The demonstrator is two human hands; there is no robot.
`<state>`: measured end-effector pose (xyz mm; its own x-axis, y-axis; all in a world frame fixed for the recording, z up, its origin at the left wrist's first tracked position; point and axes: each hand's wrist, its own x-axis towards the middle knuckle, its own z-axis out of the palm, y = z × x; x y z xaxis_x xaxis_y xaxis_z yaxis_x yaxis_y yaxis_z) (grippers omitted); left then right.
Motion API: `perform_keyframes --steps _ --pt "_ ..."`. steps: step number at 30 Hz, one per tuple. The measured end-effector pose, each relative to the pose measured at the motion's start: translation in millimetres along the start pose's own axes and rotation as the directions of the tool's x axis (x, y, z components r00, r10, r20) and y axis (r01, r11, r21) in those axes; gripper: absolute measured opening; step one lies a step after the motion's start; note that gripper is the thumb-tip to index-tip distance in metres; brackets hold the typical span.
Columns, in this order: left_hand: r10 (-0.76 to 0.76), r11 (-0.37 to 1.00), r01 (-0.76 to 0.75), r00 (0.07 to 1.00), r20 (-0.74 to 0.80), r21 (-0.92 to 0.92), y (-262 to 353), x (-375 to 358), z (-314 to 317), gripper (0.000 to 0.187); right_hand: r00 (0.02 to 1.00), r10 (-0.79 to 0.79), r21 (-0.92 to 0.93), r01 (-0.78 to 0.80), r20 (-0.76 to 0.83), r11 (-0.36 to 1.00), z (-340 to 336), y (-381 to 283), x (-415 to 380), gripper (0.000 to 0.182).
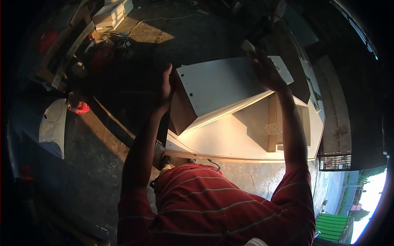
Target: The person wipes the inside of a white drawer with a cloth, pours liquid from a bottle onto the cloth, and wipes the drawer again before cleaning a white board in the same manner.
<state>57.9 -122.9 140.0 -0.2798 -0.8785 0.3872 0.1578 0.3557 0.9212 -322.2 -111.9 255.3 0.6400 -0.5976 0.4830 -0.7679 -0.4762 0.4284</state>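
Two hands steady a white panel (230, 84), tilted atop a cabinet (246, 135): left hand (166, 88) gripping its left edge, right hand (264, 71) spread on the far edge. Stiff, broad, probably heavy and smooth; edges give the best grip.

Smooth matt white laminated board panel (223, 84) above rough concrete floor (98, 156).

panel (230, 84) atop cabinet (230, 139), between hands
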Motion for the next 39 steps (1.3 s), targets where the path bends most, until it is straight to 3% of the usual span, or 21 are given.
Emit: perform_keyframes --steps 1,3,4,5,9,10,11,15,16,19,21,22,23,25,27,28,29,30,33,34,39 --pt "0.004 1.0 -0.004 0.999 -0.049 -0.001 0.1 1.4 4.0 0.063 0.974 -0.182 -0.003 0.183 -0.133 0.983 -16.6 -38.9 25.5 0.037" --pt "0.205 0.958 -0.199 0.979 -0.008 0.205 -2.3 -1.7 6.7 0.052 0.981 0.114 0.369 -0.164 0.154 0.915 -72.7 -129.2 71.9 0.047" --pt "-0.11 0.952 0.091 0.993 -0.05 -0.291 -18.1 10.9 -0.4 0.054 0.983 0.056 0.429 -0.126 0.173 0.894 -90.3 -157.7 82.5 0.052" --pt "-0.4 0.637 0.331 0.914 0.068 -0.697 -33.4 26.1 -9.3 0.058 0.974 0.025 0.481 -0.133 0.225 0.867 -102.3 -170.8 88.7 0.052" --pt "-0.408 0.292 0.48 0.845 0.346 -0.827 -17.8 14.9 -14.7 0.058 0.958 0.197 0.606 -0.286 0.21 0.742 -90.7 -126.0 63.1 0.05" --pt "-0.222 0.854 0.21 0.974 0.032 -0.475 -20.5 5.9 -5.8 0.059 0.93 0.307 0.595 -0.366 0.203 0.715 -75.2 -98.7 46.2 0.048" --pt "0.148 0.981 -0.132 0.983 -0.108 0.144 -25.3 1.2 0.5 0.06 0.965 0.234 0.477 -0.264 0.121 0.838 -59.3 -63.2 16.8 0.047" --pt "0.13 0.98 -0.116 0.989 -0.073 0.163 -14.4 0.0 1.7 0.06 0.776 0.57 0.387 -0.629 0.27 0.674 -51.4 23.9 -47.1 0.04" --pt "0.128 0.98 -0.115 0.989 -0.069 0.165 -19.7 0.5 -2.4 0.06 0.602 0.704 0.407 -0.791 0.378 0.458 -40.5 46.3 -66.2 0.037" --pt "0.143 0.941 -0.123 0.989 -0.044 0.314 -28.1 2.1 -11.1 0.059 0.648 0.723 0.229 -0.761 0.241 0.607 -35.1 79.2 -86.2 0.035" --pt "0.107 0.98 -0.108 0.994 0.01 0.169 -1.3 1.7 2.7 0.057 0.593 0.766 -0.049 -0.782 0.247 0.621 -29.8 109.5 -105.7 0.031" --pt "-0.129 0.95 0.151 0.987 0.095 -0.275 -0.6 6.8 3.1 0.055 0.601 0.772 -0.219 -0.74 0.208 0.636 -31.7 123.5 -116.4 0.029" --pt "-0.146 0.97 0.142 0.989 -0.007 -0.199 13.5 6.5 11.3 0.052 0.624 0.764 -0.376 -0.676 0.166 0.634 -25.7 129.2 -114.6 0.027" --pt "-0.193 0.972 0.176 0.976 -0.103 -0.156 34.7 7.3 23.2 0.062 0.433 0.884 -0.281 -0.839 0.176 0.467 -77.0 80.1 -31.7 0.027" --pt "-0.225 0.964 0.203 0.966 -0.124 -0.174 46.8 8.7 27.0 0.061 0.642 0.498 -0.122 -0.537 0.583 0.835 -94.5 70.9 16.8 0.029" --pt "-0.261 0.96 0.248 0.961 -0.096 -0.129 44.5 11.8 24.0 0.06 0.783 0.476 -0.248 -0.407 0.4 0.879 -37.3 53.9 6.1 0.031" --pt "-0.296 0.953 0.29 0.953 -0.065 -0.086 42.1 16.2 21.8 0.06 0.771 0.43 -0.101 -0.436 0.471 0.894 -22.4 13.8 13.3 0.032" --pt "-0.296 0.953 0.289 0.953 -0.071 -0.086 46.3 14.4 22.6 0.06 0.948 0.28 0.157 -0.303 0.149 0.94 -28.0 -27.1 26.9 0.031" --pt "-0.188 0.973 0.175 0.979 -0.076 -0.152 55.8 8.0 26.2 0.055 0.979 0.008 0.549 -0.121 0.204 0.827 -55.4 -101.9 78.4 0.041" --pt "-0.127 0.983 0.109 0.984 -0.125 -0.145 50.9 6.2 28.0 0.053 0.97 0.088 0.611 -0.21 0.225 0.763 -73.3 -131.4 99.3 0.042" --pt "-0.073 0.997 0.074 0.996 0.048 -0.006 25.7 8.3 12.0 0.055 0.991 -0.102 0.547 0.038 0.087 0.836 -55.0 -145.6 127.4 0.035"
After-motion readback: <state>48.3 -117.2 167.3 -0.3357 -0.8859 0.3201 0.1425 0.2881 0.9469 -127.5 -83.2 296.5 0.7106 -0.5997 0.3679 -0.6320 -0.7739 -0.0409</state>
